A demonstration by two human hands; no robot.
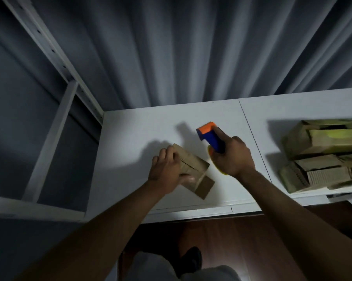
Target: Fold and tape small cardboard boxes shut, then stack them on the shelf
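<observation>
One small cardboard box (193, 171) is being held down on the white shelf top (142, 126), near its front edge, by the left hand (167, 171), whose fingers are curled over the box's far side. A tape dispenser (210, 136) with a blue handle and orange head is being gripped in the right hand (233, 157), fingers wrapped round the handle, just beside the box. By the look of it, taping is being prepared; the flaps should be kept pressed flat and the strip drawn straight along the seam. The box is plain brown, matte and sharp-cornered. Well apart to the right, a pile of similar boxes (323, 155) is being kept, blurred. Grey pleated curtains (191, 47) are hanging behind.
</observation>
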